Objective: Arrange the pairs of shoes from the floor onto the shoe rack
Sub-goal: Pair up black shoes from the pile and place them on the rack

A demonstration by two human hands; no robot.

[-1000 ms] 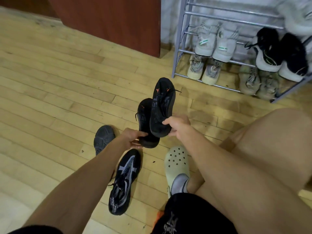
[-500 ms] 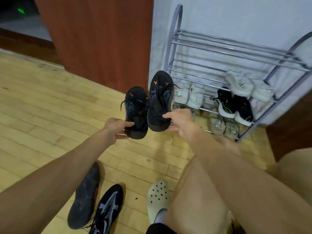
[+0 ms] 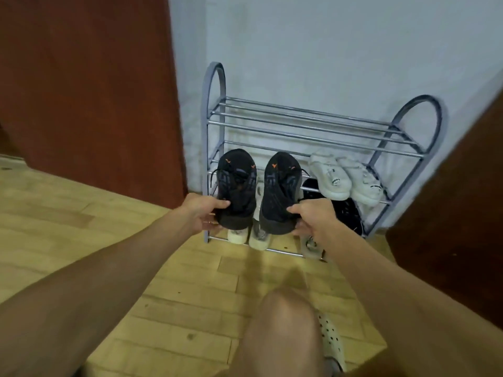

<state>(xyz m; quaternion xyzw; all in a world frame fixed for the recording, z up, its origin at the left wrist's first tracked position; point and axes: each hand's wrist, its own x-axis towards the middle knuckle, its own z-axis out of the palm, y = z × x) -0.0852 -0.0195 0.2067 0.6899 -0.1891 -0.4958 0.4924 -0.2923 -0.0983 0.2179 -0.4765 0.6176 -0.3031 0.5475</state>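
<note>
I hold a pair of black sneakers with orange marks in front of the grey metal shoe rack (image 3: 299, 115). My left hand (image 3: 202, 212) grips the heel of the left black sneaker (image 3: 238, 183). My right hand (image 3: 313, 217) grips the heel of the right black sneaker (image 3: 281, 186). Both shoes are in the air, toes toward the rack's left side, at about the second shelf's height. White sneakers (image 3: 345, 178) sit on that shelf at the right. A black pair (image 3: 345, 210) sits one shelf lower, partly hidden. Beige shoes (image 3: 260, 238) stand on the bottom level.
The rack's top shelf holds no shoes. A red-brown wooden panel (image 3: 87, 91) stands left of the rack and another (image 3: 449, 227) to its right. My bare knee (image 3: 283, 322) and a pale green clog (image 3: 333, 344) are low in view on the wooden floor (image 3: 81, 219).
Both hands carried the black sneakers forward and up toward the rack and spread them apart. The view rose, so the dark shoes on the floor have left the frame.
</note>
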